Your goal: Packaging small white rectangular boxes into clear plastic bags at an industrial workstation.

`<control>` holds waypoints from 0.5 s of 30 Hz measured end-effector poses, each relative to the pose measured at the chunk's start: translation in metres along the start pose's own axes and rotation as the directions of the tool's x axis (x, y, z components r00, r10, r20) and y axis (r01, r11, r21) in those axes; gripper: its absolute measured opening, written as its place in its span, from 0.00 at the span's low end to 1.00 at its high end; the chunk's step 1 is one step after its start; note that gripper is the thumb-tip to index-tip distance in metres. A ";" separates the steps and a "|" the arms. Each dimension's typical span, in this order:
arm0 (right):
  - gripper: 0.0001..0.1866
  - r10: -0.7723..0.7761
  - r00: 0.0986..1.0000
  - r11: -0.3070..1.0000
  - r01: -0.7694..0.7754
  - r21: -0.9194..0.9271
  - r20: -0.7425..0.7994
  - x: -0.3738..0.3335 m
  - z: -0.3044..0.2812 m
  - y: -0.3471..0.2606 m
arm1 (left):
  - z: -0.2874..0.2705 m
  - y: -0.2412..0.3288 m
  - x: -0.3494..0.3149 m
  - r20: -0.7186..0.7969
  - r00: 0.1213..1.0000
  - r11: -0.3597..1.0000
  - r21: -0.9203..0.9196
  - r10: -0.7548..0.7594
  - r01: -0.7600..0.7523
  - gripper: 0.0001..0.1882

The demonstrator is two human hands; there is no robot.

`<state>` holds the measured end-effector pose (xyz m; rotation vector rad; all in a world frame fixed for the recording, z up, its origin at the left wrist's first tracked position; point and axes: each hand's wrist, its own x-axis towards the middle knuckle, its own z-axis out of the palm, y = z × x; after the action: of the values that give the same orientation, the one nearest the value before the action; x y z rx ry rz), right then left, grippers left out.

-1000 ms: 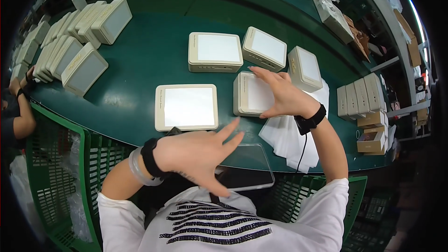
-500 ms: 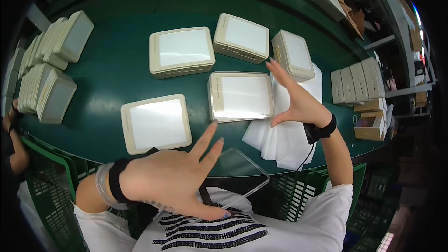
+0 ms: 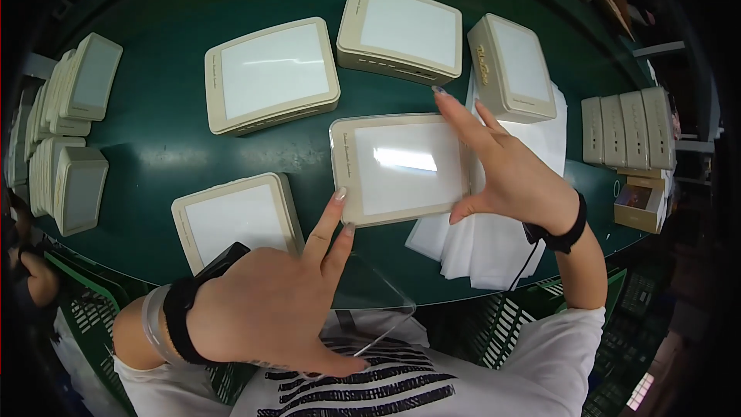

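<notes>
A cream, white-panelled box (image 3: pixel 397 185) (glare-streaked) is framed between both hands; its right end is spanned by the widespread right hand (image 3: pixel 521 177), hold unclear; the left hand (image 3: pixel 258 305) is splayed wide at its near-left corner.

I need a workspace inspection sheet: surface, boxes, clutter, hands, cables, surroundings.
Surface: green table, some glare.
Boxes: cream box with white top in the middle; four other boxes nearby.
Clutter: white sheets at right; clear cover at the near edge.
Hands: left hand at that box's near left corner, grip unclear; right hand open at its right end.
Cables: thin black cable below the right wrist.
Surroundings: stacked boxes left; row of boxes right; green crates; another person's arm.
</notes>
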<state>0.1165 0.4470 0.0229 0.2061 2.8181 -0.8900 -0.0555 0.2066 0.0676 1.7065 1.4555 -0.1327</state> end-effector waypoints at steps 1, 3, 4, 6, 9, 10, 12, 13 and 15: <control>0.68 -0.010 1.000 0.998 0.010 -0.062 -0.004 -0.001 0.001 0.000 | -0.004 -0.003 0.001 0.025 0.999 1.000 -0.011 0.021 -0.020 0.65; 0.68 -0.029 1.000 0.993 0.029 -0.118 0.002 0.001 0.002 -0.003 | -0.006 -0.008 0.002 0.050 0.998 0.999 -0.034 0.034 -0.033 0.65; 0.67 -0.018 1.000 0.988 0.021 -0.150 0.016 0.002 0.002 -0.005 | -0.006 -0.010 0.002 0.052 0.997 0.997 -0.049 0.054 -0.052 0.65; 0.66 0.000 0.999 0.974 0.009 -0.225 0.038 0.004 -0.001 -0.012 | -0.007 -0.013 -0.001 0.043 0.995 0.993 -0.074 0.094 -0.091 0.65; 0.64 0.025 0.998 0.969 -0.011 -0.246 0.054 0.003 -0.001 -0.017 | 0.003 -0.011 0.000 0.009 0.994 0.994 -0.040 0.106 -0.106 0.65; 0.64 0.030 0.998 0.967 -0.015 -0.256 0.054 0.004 -0.001 -0.018 | 0.006 -0.011 0.000 -0.008 0.995 0.994 -0.017 0.104 -0.104 0.65; 0.63 0.037 0.998 0.963 -0.023 -0.269 0.049 0.005 0.002 -0.020 | 0.015 -0.012 0.003 -0.033 0.994 0.995 -0.006 0.103 -0.103 0.65; 0.63 0.059 0.997 0.966 -0.044 -0.256 0.052 0.005 0.003 -0.019 | 0.018 -0.014 0.006 -0.030 0.994 0.994 -0.008 0.108 -0.108 0.65; 0.63 0.063 0.996 0.967 -0.045 -0.251 0.064 0.004 0.007 -0.020 | 0.024 -0.007 0.002 -0.042 0.994 0.995 -0.018 0.099 -0.099 0.65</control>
<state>0.1098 0.4269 0.0282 0.2095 2.8083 -0.5127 -0.0501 0.1926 0.0481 1.7703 1.3941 -0.0292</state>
